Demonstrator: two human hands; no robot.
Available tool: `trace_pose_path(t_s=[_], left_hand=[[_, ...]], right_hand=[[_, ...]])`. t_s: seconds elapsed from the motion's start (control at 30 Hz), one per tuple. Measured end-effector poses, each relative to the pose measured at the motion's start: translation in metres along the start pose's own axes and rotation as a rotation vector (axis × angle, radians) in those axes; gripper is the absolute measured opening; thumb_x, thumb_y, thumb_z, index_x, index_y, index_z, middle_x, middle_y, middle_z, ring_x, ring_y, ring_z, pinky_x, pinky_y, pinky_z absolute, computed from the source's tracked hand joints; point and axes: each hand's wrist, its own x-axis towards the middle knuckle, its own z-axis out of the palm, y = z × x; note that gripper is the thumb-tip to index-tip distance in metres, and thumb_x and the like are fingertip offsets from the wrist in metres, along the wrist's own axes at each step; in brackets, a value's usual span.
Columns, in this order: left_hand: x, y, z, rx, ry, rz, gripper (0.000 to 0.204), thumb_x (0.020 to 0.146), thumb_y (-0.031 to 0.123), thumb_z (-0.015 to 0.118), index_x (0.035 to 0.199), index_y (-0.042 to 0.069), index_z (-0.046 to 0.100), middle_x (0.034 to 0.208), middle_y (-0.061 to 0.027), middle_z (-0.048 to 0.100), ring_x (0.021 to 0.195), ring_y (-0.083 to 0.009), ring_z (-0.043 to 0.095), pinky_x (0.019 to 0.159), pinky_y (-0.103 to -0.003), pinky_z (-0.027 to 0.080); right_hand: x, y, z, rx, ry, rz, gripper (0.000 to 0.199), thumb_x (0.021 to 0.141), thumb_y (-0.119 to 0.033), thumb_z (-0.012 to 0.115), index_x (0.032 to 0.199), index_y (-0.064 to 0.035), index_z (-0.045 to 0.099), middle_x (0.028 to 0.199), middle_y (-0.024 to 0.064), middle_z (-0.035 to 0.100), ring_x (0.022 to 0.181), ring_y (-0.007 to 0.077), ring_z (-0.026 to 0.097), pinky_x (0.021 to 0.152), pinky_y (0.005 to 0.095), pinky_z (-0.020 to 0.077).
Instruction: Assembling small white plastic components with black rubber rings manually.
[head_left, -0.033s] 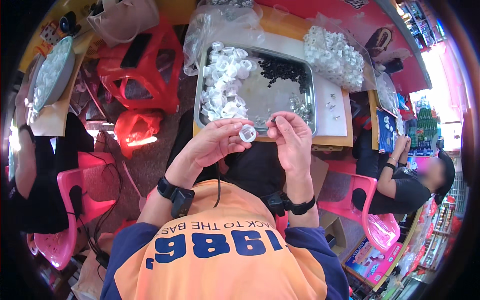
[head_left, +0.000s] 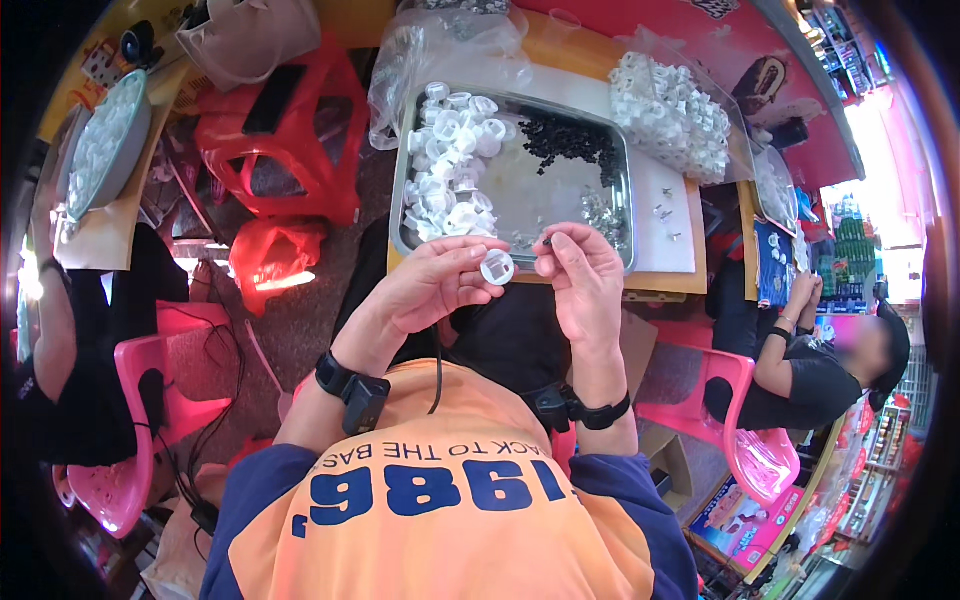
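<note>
I have the fingers of the left hand (head_left: 425, 285) pinched on the rim of a clear round plastic piece (head_left: 496, 267), which sits between the two hands. The fingers of the right hand (head_left: 583, 285) close narrowly on a small dark bit (head_left: 547, 240), near the round piece but apart from it. I judge this a fitting step; the next move would call for lining the two up squarely. Just beyond the fingers, a metal tray (head_left: 512, 195) on the desk (head_left: 662, 282) holds whitish plastic pieces (head_left: 445, 150) and black bits (head_left: 570, 145). Fingertips cover most of the dark bit, so I can't tell its shape; the hands hide part of the tray's near edge.
</note>
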Motion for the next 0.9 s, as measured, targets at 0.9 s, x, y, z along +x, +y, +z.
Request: trace_pose_path(t_s=[0.9], left_hand=[[-0.003,-0.002,-0.007,-0.062,-0.049,0.012,0.027,0.094,0.014,0.058,0.116,-0.002,0.057,0.101,-0.0122,0.066,0.088,-0.0199,0.068,0.078,-0.029,0.058]], right_hand=[[-0.012,-0.012,0.028,-0.605,-0.018,0.019,0.011,0.082,-0.002,0.071,0.092,0.0011,0.068,0.082,0.0024,0.066,0.068,0.0060,0.058,0.060,0.0195,0.0470]])
